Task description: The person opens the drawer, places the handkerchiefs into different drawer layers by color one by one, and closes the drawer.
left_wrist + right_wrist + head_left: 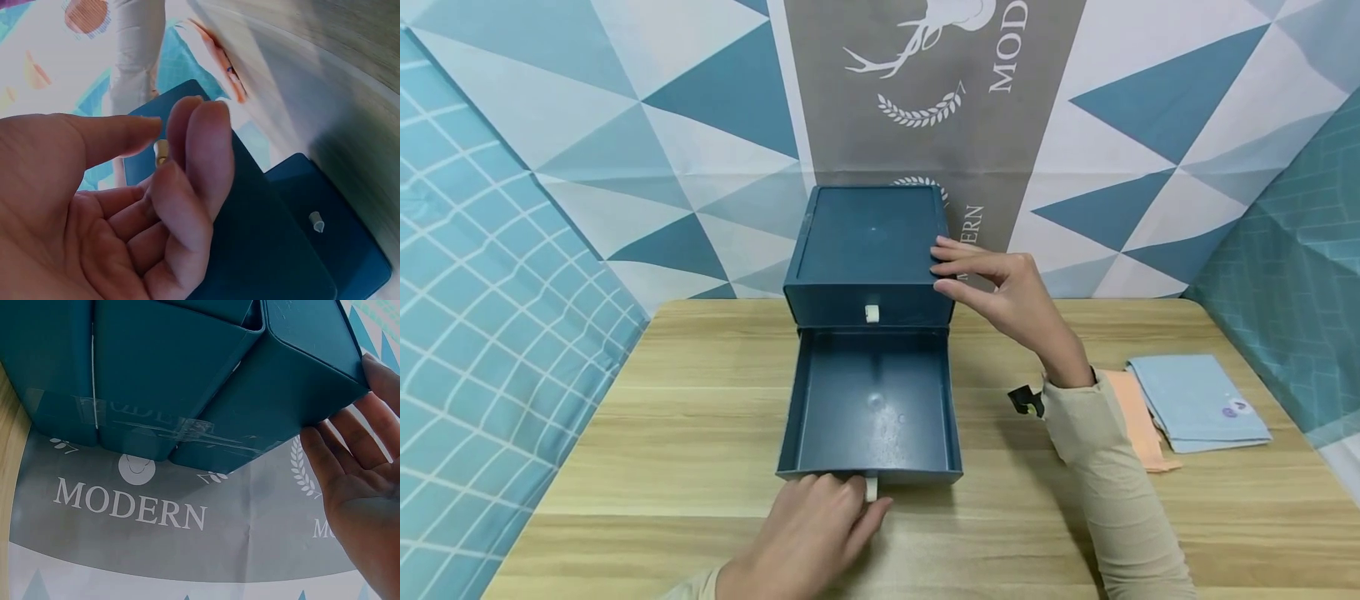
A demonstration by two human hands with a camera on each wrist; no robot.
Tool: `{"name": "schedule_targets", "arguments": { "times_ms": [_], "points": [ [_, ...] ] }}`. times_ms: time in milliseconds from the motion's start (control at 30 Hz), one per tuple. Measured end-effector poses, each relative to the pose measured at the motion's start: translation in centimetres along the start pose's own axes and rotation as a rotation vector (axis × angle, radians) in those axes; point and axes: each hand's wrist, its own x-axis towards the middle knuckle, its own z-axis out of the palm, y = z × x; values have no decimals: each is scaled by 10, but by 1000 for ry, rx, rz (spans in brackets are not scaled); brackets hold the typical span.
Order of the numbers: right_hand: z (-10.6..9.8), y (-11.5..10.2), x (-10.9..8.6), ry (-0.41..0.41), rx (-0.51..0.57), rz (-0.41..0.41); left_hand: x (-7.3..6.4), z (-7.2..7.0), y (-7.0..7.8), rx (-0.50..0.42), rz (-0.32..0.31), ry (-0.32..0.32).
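Observation:
A stack of dark blue drawers (872,237) stands at the far side of the table. One drawer (880,417) is pulled out, with nothing inside. At its front, my left hand (808,529) has loosely bent fingers beside a pale pull tab (161,150). The thumb (134,134) stands apart from the tab, on its other side. My right hand (1000,287) rests extended fingertips on the stack's upper right edge. In the right wrist view, these fingers (359,437) touch the side and top edge.
A shut lower drawer (331,244) shows below the pulled-out one in the left wrist view. On the table's right lie a folded light blue cloth (1198,400) and an orange cloth (1138,425), partly behind my right sleeve. A patterned backdrop (715,125) hangs right behind the stack.

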Motion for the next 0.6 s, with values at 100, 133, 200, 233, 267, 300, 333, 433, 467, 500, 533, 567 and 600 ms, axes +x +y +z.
{"name": "schedule_targets", "arguments": {
  "times_ms": [100, 133, 200, 233, 267, 300, 333, 433, 467, 500, 533, 567, 600],
  "points": [
    [0, -1, 0, 0, -3, 6, 1, 1, 0, 32, -1, 44],
    [0, -1, 0, -2, -2, 6, 1, 1, 1, 34, -4, 55],
    [0, -2, 0, -4, 3, 5, 1, 2, 1, 42, -7, 70],
    [0, -1, 0, -4, 6, 4, 1, 2, 1, 44, -7, 75],
    [1, -1, 0, -5, 11, 2, 1, 2, 1, 49, -6, 78],
    [1, 0, 0, -5, 16, 0, 0, 2, 1, 52, -4, 82],
    [1, 1, 1, -6, 20, -4, 0, 3, 0, 60, -1, 88],
    [3, 11, 1, -4, 8, -10, 0, 4, 0, 70, 10, 108],
    [3, 15, 1, -3, -5, -10, 0, 4, 0, 74, 14, 114],
    [3, 18, 0, -2, -25, -10, 0, 4, 0, 77, 18, 118],
    [2, 21, 0, 0, -50, -12, 0, 4, 0, 80, 20, 121],
    [2, 24, -1, 3, -75, -13, 0, 4, 0, 76, 22, 116],
    [2, 26, -2, 5, -106, -16, 0, 4, 0, 78, 25, 114]
  ]
}}
